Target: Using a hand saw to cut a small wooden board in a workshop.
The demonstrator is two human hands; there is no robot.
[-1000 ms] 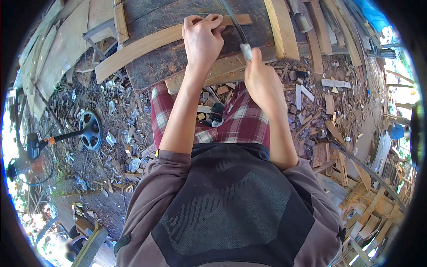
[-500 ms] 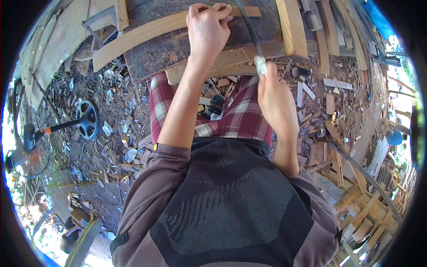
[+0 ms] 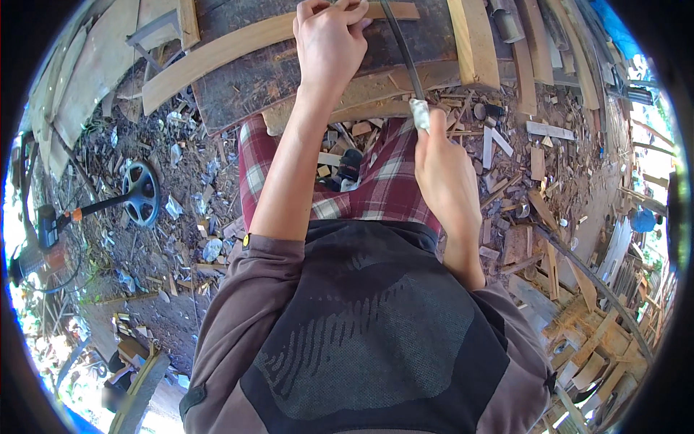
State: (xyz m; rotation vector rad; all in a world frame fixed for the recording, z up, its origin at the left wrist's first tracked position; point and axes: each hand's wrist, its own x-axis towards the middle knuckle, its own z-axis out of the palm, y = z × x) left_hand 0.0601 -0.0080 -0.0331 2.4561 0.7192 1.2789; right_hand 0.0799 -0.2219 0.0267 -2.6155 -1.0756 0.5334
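Fingers: left hand (image 3: 329,40) pressed closed on curved wood strip (image 3: 238,47) across the dark table (image 3: 289,72); right hand (image 3: 444,170) clamped on file (image 3: 406,61) handle, below the strip. Risk: file skidding toward left fingers.

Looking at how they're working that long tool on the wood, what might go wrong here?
The left hand presses the curved wooden strip right beside the dark blade; a slip might cut the fingers. The right hand grips only the pale handle end, so control may be weak. Wood scraps underfoot could cause tripping.
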